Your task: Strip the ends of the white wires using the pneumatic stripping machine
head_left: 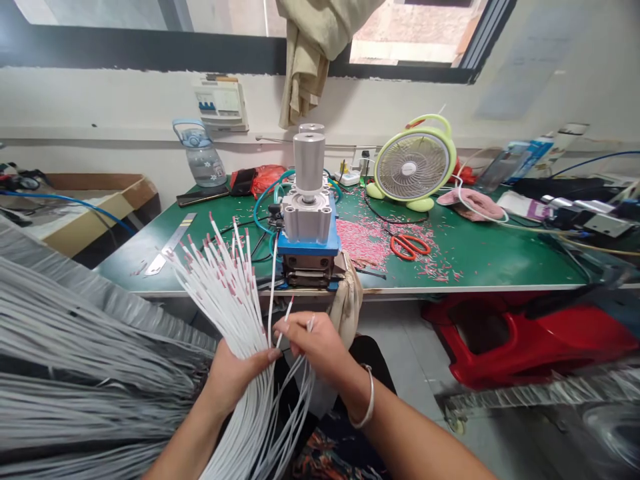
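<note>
A thick bundle of white cables [225, 313] with pinkish-red tips fans upward, and my left hand [235, 373] is wrapped round it, thumb across the front. My right hand [313, 337] is beside the bundle, its thumb and forefinger pinching a single white cable with a red tip [287, 312]. More white cables trail down below my right palm. Just beyond both hands, at the bench edge, stands a pneumatic press [307, 213] with a silver cylinder and a blue plate. One cable stands upright in front of the press; whether it touches the machine I cannot tell.
Pink clippings [367, 241] and red-handled scissors [410, 247] lie on the green bench [480, 260]. Behind are a green fan [413, 167] and a water bottle [204, 157]. A steel ruler [173, 243] lies left. Grey cables [90, 360] hang at left; a red stool [530, 340] stands right.
</note>
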`<move>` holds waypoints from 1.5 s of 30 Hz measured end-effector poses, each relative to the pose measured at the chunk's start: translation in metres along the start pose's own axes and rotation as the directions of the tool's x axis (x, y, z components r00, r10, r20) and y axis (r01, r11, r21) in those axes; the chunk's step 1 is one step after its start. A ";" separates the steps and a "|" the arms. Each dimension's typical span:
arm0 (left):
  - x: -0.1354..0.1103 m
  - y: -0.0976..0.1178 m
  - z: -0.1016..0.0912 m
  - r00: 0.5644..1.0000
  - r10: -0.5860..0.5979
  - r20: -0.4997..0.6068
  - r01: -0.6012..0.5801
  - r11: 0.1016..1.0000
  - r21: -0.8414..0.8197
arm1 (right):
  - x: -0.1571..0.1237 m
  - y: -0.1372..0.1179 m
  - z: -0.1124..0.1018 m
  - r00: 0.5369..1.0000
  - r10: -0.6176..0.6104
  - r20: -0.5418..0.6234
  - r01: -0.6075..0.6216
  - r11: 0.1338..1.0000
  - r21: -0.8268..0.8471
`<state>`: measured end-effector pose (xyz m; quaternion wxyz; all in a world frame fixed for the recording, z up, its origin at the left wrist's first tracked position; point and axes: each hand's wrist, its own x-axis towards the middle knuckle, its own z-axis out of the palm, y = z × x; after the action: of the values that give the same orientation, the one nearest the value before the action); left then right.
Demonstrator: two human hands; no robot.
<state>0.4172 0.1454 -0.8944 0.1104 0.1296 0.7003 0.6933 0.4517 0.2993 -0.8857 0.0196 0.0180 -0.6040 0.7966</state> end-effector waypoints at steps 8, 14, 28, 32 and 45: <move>0.009 0.019 -0.017 0.980 -0.084 -0.178 -0.026 0.843 -0.538 | 0.018 -0.021 -0.014 0.985 0.081 -0.150 -0.018 0.924 0.382; 0.015 0.031 -0.015 0.981 -0.080 -0.175 -0.048 0.779 -0.625 | 0.029 -0.021 -0.009 0.979 0.115 -0.170 -0.012 0.861 0.509; 0.003 0.000 -0.006 0.996 -0.089 0.001 0.080 0.891 -0.447 | 0.004 0.003 -0.027 0.995 -0.086 0.056 0.079 0.989 0.128; -0.004 -0.006 -0.003 0.996 -0.073 0.058 0.086 0.957 -0.275 | 0.004 -0.002 -0.028 0.998 -0.043 0.046 0.031 0.974 0.224; -0.019 -0.043 -0.015 0.997 -0.036 0.069 0.028 0.993 0.119 | 0.005 -0.012 -0.007 0.993 0.117 -0.008 -0.110 0.951 0.290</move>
<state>0.4290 0.1242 -0.9372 0.1385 0.1491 0.7376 0.6439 0.4478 0.3096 -0.8761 -0.0215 -0.0240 -0.4808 0.8762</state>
